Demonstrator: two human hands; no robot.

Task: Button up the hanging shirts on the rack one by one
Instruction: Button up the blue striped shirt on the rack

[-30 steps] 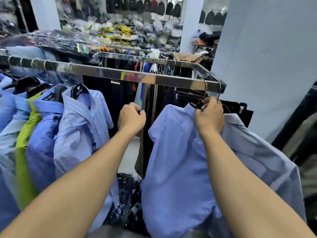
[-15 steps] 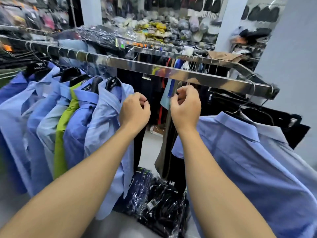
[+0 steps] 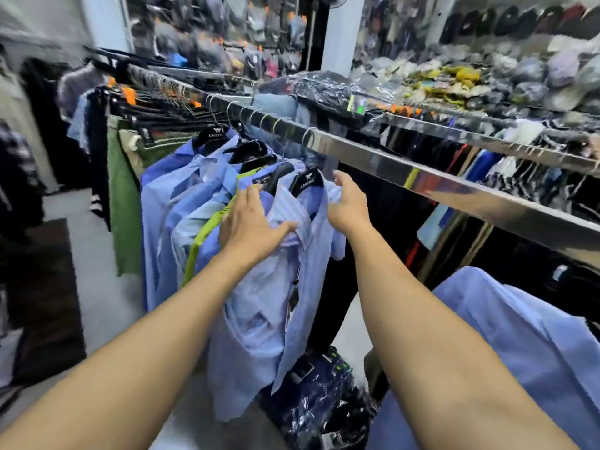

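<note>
Both bare forearms reach forward and upward from the bottom of the view, roughly parallel; the left hand lies palm down with fingers spread and the thumb stretched out to the right; the right hand is raised slightly higher, fingers loosely curled and parted, thumb side turned toward the left; the hands are near each other, not touching.

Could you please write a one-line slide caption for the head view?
Left hand and right hand grasp a light blue shirt hanging on the rack.
</note>
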